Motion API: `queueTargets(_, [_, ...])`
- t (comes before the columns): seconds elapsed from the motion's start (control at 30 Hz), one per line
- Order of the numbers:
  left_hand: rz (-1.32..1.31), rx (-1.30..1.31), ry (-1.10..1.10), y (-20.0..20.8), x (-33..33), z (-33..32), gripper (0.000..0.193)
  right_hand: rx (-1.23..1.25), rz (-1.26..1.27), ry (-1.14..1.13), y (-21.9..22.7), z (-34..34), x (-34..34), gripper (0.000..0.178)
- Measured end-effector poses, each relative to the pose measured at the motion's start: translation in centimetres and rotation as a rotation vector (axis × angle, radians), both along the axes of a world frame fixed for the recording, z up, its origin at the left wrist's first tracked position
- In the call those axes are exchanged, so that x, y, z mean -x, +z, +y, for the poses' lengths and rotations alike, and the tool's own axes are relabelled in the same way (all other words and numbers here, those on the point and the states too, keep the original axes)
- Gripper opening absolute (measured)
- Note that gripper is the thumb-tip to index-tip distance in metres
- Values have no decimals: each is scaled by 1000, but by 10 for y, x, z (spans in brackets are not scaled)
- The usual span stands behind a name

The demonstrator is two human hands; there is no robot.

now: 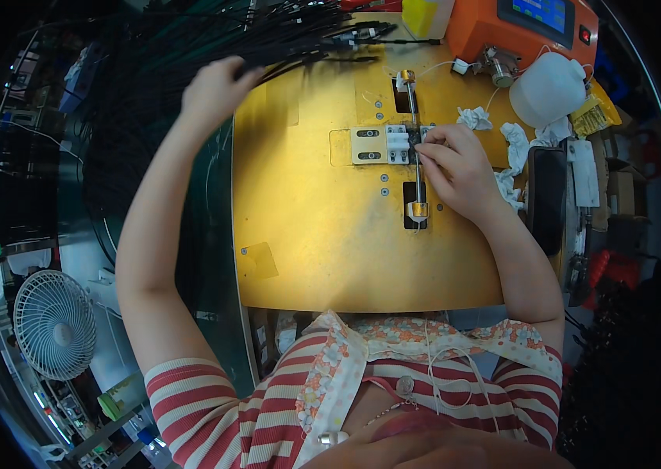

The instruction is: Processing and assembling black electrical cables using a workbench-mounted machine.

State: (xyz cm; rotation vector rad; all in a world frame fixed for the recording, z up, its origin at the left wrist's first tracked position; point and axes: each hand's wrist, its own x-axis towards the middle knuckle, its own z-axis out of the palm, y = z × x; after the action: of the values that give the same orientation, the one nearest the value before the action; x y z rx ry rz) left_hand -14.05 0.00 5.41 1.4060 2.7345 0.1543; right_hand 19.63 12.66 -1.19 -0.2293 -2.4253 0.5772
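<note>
My left hand (217, 92) is over the near side of a large bundle of black cables (299, 48) at the upper left. Its fingers are slightly smeared, and whether they grip a cable is hidden. My right hand (459, 168) has thumb and forefinger pinched together at the small clamp fixture (398, 145) on the gold work plate (323, 242). What lies between those fingertips is too small to make out. Beside them, a slim metal rod (421, 184) runs from far to near, with a brass-coloured end block (418, 210) at its near end.
An orange machine (479, 30) with a screen stands at the far right, in front of it a white round container (548, 90). Crumpled white tissues (515, 148) and a black phone (546, 191) line the right edge. A white fan (55, 324) stands at the left.
</note>
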Motion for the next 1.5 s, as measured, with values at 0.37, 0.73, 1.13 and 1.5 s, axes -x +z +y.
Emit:
queueTargets(0.37, [-601,-529,-49,34,21,-17,29,-11,-17,-8,-1,-1,-1,10])
queueTargets(0.73, [129,1,-339,-37,-42,53,35,-3,-31,0,0,-2,-2,10])
queueTargets(1.13, [-70,-665,-407,31,-73,-1,21,688,84,199,23,-27,-2,53])
queueTargets(1.5, [136,-617,-1116,-17,-132,-16,16,892,563,359,33,-36,-20,21])
